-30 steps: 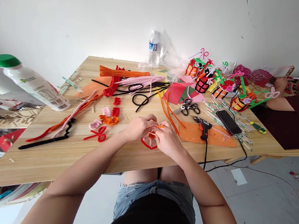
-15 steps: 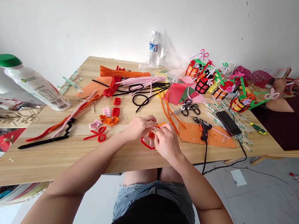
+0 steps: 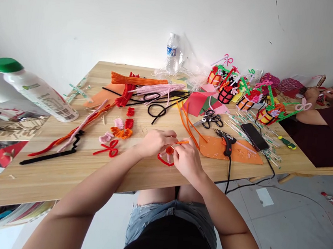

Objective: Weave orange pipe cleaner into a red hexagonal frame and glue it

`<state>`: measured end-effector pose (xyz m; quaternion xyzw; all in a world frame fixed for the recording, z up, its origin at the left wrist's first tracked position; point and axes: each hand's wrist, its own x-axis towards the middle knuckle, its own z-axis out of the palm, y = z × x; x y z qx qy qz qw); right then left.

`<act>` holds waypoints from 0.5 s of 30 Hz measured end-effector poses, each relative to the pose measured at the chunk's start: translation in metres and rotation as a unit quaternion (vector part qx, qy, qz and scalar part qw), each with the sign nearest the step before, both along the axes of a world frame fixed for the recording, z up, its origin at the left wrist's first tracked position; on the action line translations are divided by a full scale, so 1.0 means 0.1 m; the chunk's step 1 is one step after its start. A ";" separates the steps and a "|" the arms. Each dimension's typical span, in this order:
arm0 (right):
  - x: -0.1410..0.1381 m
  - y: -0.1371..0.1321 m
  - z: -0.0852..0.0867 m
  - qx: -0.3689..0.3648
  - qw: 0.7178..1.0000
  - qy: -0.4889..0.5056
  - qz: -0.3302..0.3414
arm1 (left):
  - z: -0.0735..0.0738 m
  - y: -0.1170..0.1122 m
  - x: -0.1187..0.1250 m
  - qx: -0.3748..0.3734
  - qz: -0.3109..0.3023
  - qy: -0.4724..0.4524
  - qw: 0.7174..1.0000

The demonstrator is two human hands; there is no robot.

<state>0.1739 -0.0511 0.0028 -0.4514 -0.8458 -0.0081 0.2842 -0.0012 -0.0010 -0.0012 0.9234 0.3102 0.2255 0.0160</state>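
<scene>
Near the table's front edge, my left hand (image 3: 157,142) is closed in a pinch on an orange pipe cleaner (image 3: 182,142), whose short end sticks out to the right. My right hand (image 3: 188,158) is closed beside it, fingertips bent toward the same pipe cleaner; a thin pale stick tip shows by its thumb. Just under the fingers is a red pipe-cleaner shape (image 3: 165,163) with pink and orange parts, partly hidden by both hands. To the left lie a red pipe-cleaner bow (image 3: 110,148) and a crimped orange piece (image 3: 121,133).
Right of my hands are scissors (image 3: 208,119), a glue gun (image 3: 227,142) with its cord, a phone (image 3: 254,136) and a screwdriver (image 3: 286,142). Decorated small baskets (image 3: 246,103) stand behind. A green-capped bottle (image 3: 39,93) stands left. At far right, a person's hands (image 3: 321,94) work.
The orange pipe cleaner's free end has swung lower and now lies nearly level. My right fingers have shifted slightly. Other things keep their places.
</scene>
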 end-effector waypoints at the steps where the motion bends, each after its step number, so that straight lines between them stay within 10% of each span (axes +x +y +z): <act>1: 0.01 0.00 0.00 -0.003 1.000 0.004 0.004 | 0.01 0.00 0.00 0.001 -0.003 0.002 1.000; 15: -0.03 -0.04 0.02 0.014 1.000 -0.020 -0.011 | 0.11 0.02 0.01 0.020 -0.038 0.039 0.998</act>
